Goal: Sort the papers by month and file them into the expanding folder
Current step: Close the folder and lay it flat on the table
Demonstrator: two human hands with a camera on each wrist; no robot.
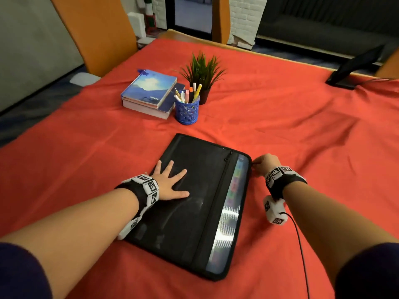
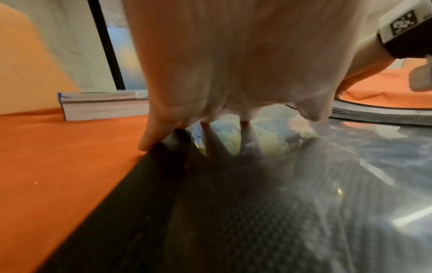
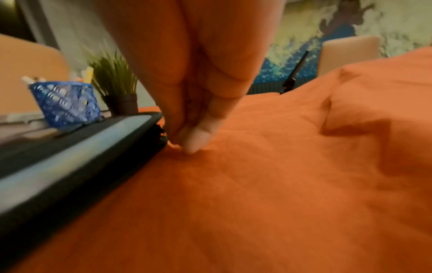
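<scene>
A: What's sitting on the red-clothed table (image 1: 280,117)?
B: Books (image 1: 149,93), pen cup (image 1: 187,108), plant (image 1: 201,72). Black expanding folder (image 1: 194,212) is lying zipped up front.
A: Hands?
B: Left hand (image 1: 170,183) is pressing flat, fingers spread. Right hand (image 1: 264,164) is pinching the zipper pull (image 3: 161,132) at the corner.

The head camera is looking forward and down from above onto the red-covered table (image 1: 280,117), taking in both forearms and the black folder (image 1: 194,212) lying flat. The left wrist camera is sitting very low and close behind the left hand (image 2: 233,64), skimming across the folder's cover toward the stacked books (image 2: 103,105). The right wrist camera is peering along the right hand (image 3: 187,92) at the folder's far right corner, sharing the blue pen cup (image 3: 67,105) and potted plant (image 3: 117,83) with the head view.
</scene>
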